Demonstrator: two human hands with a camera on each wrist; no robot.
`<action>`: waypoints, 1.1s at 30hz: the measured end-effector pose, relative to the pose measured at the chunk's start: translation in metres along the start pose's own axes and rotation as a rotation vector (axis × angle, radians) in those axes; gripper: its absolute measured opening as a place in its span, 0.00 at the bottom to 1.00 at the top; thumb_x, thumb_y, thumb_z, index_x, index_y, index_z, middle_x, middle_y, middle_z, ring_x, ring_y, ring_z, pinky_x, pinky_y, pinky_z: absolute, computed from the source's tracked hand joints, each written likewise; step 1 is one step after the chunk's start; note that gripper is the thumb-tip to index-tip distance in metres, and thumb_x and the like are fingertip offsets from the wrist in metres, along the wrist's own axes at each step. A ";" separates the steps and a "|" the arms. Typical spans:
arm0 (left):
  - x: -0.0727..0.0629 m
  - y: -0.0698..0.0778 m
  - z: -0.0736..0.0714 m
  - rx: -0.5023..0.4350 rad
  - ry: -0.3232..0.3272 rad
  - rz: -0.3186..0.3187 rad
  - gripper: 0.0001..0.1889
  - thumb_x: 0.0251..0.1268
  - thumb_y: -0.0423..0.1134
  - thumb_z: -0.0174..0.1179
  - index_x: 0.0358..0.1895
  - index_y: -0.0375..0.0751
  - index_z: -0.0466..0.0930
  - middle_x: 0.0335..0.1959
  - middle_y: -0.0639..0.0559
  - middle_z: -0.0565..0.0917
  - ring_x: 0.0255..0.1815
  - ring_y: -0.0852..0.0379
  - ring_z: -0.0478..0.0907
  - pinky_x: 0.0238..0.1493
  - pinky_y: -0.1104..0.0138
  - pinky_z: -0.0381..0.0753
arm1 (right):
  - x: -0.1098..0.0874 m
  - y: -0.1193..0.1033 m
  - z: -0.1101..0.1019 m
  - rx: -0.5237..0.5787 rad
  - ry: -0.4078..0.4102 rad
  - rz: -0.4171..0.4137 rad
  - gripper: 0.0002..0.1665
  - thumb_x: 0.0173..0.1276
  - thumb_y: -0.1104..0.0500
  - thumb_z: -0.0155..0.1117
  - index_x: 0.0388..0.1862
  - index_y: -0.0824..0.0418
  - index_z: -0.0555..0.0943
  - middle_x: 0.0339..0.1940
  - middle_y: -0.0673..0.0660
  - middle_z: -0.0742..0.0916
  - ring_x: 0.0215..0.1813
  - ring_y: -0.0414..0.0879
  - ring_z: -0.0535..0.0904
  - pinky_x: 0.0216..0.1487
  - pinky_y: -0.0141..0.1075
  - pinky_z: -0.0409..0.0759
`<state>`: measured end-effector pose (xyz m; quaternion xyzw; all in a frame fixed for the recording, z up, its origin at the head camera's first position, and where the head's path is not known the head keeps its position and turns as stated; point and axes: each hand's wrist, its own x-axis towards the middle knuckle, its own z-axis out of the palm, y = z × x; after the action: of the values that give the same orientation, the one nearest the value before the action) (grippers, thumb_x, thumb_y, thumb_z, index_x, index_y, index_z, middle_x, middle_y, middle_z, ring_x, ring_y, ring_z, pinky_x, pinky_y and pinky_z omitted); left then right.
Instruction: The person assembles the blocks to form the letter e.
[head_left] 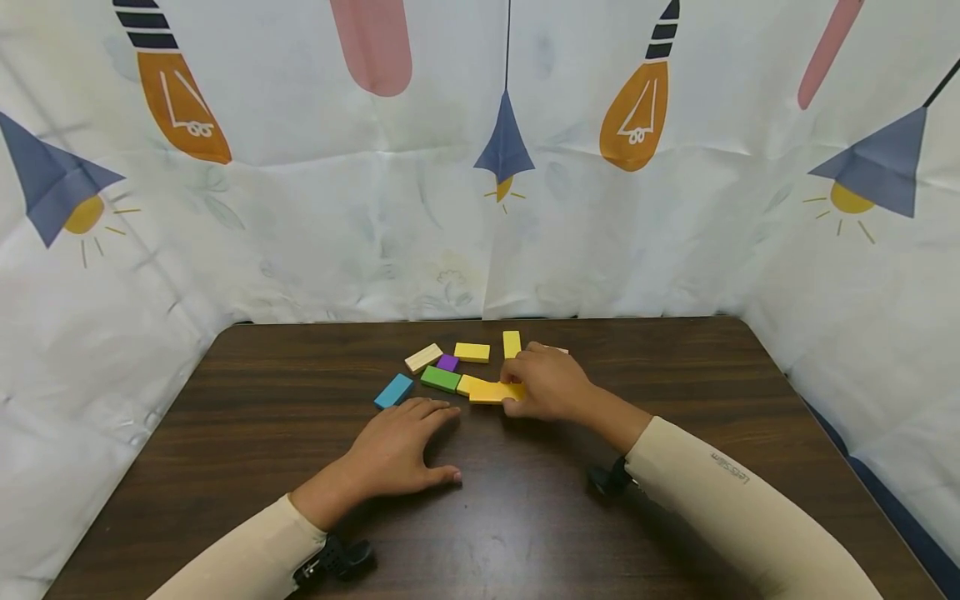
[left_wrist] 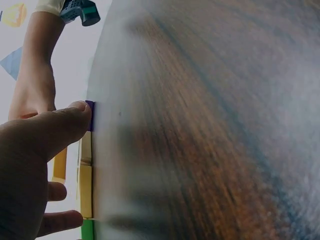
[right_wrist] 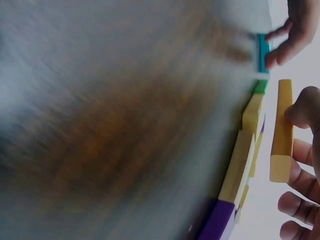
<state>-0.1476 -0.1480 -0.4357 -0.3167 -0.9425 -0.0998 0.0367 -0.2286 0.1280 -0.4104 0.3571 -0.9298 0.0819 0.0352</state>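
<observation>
My right hand [head_left: 551,383] pinches an orange-yellow block [head_left: 489,393] between thumb and fingers. In the right wrist view that block [right_wrist: 281,130] is lifted off the table. Palm down, my left hand [head_left: 397,446] has its fingers spread and the thumb apart, with fingertips close to a blue block [head_left: 393,390]. Beside it lie a green block [head_left: 440,379], a purple block [head_left: 447,362] and a yellow block [head_left: 465,383], partly covered by the held one. A second purple block [right_wrist: 217,220] and a plain wood block [right_wrist: 237,167] lie near my right hand.
Further back on the dark wooden table [head_left: 300,367] are a plain wood block [head_left: 423,357] and two yellow blocks, one lying crosswise [head_left: 472,352], one lengthwise [head_left: 512,343]. A pale block [head_left: 557,350] shows behind my right hand. A printed curtain [head_left: 450,250] hangs around the table.
</observation>
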 end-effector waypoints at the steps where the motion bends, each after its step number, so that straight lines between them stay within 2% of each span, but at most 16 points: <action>1: 0.000 0.000 0.000 0.001 0.002 0.002 0.46 0.53 0.72 0.69 0.71 0.48 0.75 0.66 0.50 0.78 0.67 0.46 0.73 0.60 0.47 0.76 | -0.003 -0.002 0.000 0.001 0.005 -0.009 0.14 0.61 0.43 0.70 0.40 0.49 0.86 0.32 0.42 0.81 0.37 0.42 0.71 0.36 0.37 0.74; 9: 0.000 0.002 -0.003 0.017 0.003 0.019 0.46 0.54 0.72 0.68 0.72 0.48 0.74 0.66 0.50 0.78 0.67 0.47 0.73 0.62 0.48 0.75 | -0.021 -0.015 0.000 0.014 0.049 -0.053 0.12 0.59 0.45 0.71 0.37 0.48 0.84 0.27 0.40 0.76 0.36 0.40 0.69 0.33 0.35 0.70; 17: 0.000 0.005 -0.005 -0.005 0.003 0.046 0.45 0.55 0.69 0.69 0.72 0.46 0.74 0.65 0.48 0.79 0.67 0.46 0.74 0.64 0.48 0.73 | -0.038 -0.023 -0.001 0.064 0.012 -0.033 0.15 0.58 0.42 0.73 0.38 0.47 0.86 0.28 0.38 0.78 0.36 0.40 0.69 0.33 0.34 0.71; 23: 0.001 0.008 -0.003 -0.040 -0.007 0.085 0.42 0.57 0.66 0.70 0.71 0.47 0.75 0.65 0.51 0.79 0.67 0.49 0.74 0.65 0.49 0.73 | -0.049 -0.028 0.007 0.114 0.011 -0.069 0.13 0.58 0.44 0.74 0.38 0.48 0.86 0.29 0.39 0.78 0.37 0.39 0.70 0.32 0.33 0.71; 27: 0.002 0.009 -0.002 -0.053 -0.010 0.111 0.39 0.59 0.65 0.70 0.69 0.47 0.76 0.64 0.52 0.80 0.66 0.50 0.74 0.65 0.50 0.72 | -0.053 -0.034 0.011 0.128 -0.012 -0.084 0.13 0.59 0.44 0.74 0.38 0.48 0.86 0.29 0.39 0.78 0.37 0.39 0.70 0.32 0.32 0.70; 33: 0.003 0.011 -0.001 -0.071 0.006 0.152 0.35 0.59 0.63 0.70 0.66 0.48 0.78 0.61 0.54 0.81 0.64 0.52 0.75 0.65 0.51 0.73 | -0.056 -0.041 0.015 0.177 -0.065 -0.061 0.14 0.60 0.43 0.74 0.39 0.48 0.86 0.29 0.38 0.78 0.37 0.38 0.70 0.34 0.32 0.71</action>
<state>-0.1432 -0.1374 -0.4328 -0.3883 -0.9115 -0.1311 0.0358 -0.1601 0.1321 -0.4273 0.3896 -0.9082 0.1508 -0.0243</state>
